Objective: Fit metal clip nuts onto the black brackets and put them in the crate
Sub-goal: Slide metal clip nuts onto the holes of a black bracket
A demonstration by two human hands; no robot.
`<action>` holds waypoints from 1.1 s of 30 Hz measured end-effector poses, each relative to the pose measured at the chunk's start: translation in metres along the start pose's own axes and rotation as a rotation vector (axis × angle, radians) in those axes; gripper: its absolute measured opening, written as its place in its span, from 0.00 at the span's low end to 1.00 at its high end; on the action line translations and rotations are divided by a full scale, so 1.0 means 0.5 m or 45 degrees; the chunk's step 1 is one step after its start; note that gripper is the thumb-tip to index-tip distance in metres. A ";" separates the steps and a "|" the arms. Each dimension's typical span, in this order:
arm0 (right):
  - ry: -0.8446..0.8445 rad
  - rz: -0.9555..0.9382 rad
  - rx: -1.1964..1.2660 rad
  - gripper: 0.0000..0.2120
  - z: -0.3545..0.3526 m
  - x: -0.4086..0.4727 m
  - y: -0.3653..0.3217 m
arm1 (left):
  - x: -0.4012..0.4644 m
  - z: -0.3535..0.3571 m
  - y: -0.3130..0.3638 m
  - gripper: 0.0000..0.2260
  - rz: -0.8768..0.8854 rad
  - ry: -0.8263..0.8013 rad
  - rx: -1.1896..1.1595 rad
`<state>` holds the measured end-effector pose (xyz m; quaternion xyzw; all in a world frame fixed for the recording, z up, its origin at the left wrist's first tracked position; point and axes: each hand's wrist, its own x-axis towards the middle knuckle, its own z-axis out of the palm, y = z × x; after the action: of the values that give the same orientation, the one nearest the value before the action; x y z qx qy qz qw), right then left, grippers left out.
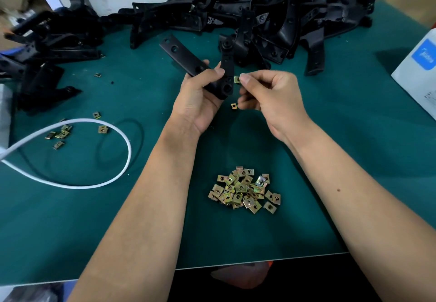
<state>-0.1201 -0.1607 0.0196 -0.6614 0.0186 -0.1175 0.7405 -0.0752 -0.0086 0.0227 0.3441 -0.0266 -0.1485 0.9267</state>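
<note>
The right hand pinches one clip nut between thumb and forefinger, holding it just beside the edge of a black bracket. The left hand has its fingers curled round that bracket, gripping it near the bend, with one flat arm pointing up and to the left and the holed tab turned toward the nut. Both are held above the green table, about mid-table.

A second, loose nut shows just below the hands; whether it lies on the table or hangs from the right hand's lower fingers I cannot tell.

The step in hand looks like fitting: the nut is lined up at the tab but does not appear pushed on yet. The next move likely calls for sliding the clip's open side over the tab's edge until its hole sits over the bracket's hole, with the left hand bracing against the push.

Nearer the person lies a pile of nuts; a few more nuts are scattered to the left inside a loop of white cable. A heap of brackets fills the far side. No crate is clearly in view
</note>
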 end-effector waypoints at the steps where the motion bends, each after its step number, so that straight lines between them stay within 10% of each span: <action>1: -0.015 0.006 -0.029 0.05 -0.001 0.001 0.001 | -0.001 0.000 0.000 0.18 -0.001 -0.001 0.001; 33: 0.015 0.127 -0.045 0.09 -0.004 0.000 -0.001 | 0.000 0.004 -0.007 0.17 0.019 -0.030 0.201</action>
<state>-0.1208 -0.1626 0.0200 -0.6719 0.0580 -0.0842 0.7336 -0.0766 -0.0122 0.0219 0.4143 -0.0519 -0.1430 0.8974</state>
